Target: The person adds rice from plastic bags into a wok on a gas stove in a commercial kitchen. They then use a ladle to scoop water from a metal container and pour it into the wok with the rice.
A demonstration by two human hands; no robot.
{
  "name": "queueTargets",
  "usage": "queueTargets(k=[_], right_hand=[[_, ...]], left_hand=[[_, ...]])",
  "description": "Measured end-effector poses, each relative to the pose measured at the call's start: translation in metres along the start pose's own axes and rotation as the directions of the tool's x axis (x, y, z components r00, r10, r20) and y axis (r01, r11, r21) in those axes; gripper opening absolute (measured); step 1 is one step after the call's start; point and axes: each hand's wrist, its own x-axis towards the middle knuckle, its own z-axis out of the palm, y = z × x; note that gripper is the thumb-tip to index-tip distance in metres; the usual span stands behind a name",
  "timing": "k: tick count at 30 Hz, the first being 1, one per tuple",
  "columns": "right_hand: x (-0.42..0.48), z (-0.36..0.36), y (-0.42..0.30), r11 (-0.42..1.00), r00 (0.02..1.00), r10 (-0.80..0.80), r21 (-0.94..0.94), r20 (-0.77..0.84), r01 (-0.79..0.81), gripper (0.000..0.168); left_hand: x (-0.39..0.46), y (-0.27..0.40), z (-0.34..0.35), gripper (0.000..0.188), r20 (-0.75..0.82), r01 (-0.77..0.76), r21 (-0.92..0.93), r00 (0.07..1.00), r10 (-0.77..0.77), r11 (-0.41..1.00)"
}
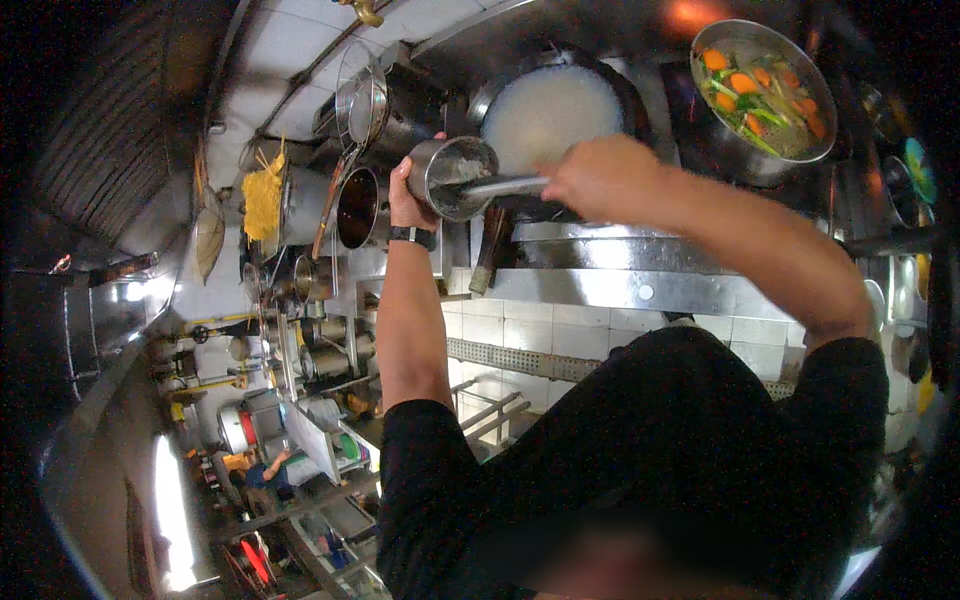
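My left hand (409, 196), with a dark band on the wrist, grips a small steel cup (454, 146) tipped on its side. Some pale matter (465, 171) clings inside the cup. My right hand (600, 178) is closed around a metal utensil (510, 185); its far end reaches into the cup's mouth, so its shape there is hidden. Just behind both hands is a wok (634, 97) of cloudy whitish liquid (559, 105) on the stove.
Right of the wok stands a steel pot (830, 124) with sliced carrots and greens in liquid. A wire strainer (362, 105) and a dark-bottomed pan (358, 208) are left of my hands. A bundled bamboo brush (491, 240) overhangs the steel stove edge (600, 289). Another person (274, 476) is far off.
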Motion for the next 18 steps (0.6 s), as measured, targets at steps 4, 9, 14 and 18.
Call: queueTargets(k=[4,9,14,18], right_hand=[[-0.001,-0.014,-0.001,1.0,1.0,0.02,0.0,-0.017,-0.02,0.032],[-0.002,0.013,0.009,0.999,0.997,0.035,0.033,-0.073,-0.032,0.027],[-0.011,0.033,0.007,0.993,0.994,0.085,0.09,-0.063,-0.079,0.031],[-0.009,0.032,0.012,0.969,0.973,0.229,0.102,-0.034,-0.224,0.033]], left_hand=[[-0.009,0.006,0.012,0.07,-0.074,-0.021,0.099,0.997,0.028,0.995],[0.005,0.008,-0.013,0.065,0.023,0.013,0.133,1.0,-0.016,0.991],[0.007,0.003,-0.003,0.062,-0.017,0.017,0.1,1.0,-0.015,0.995],[0.007,-0.001,-0.004,0.061,-0.132,0.058,0.294,0.991,-0.02,0.954]])
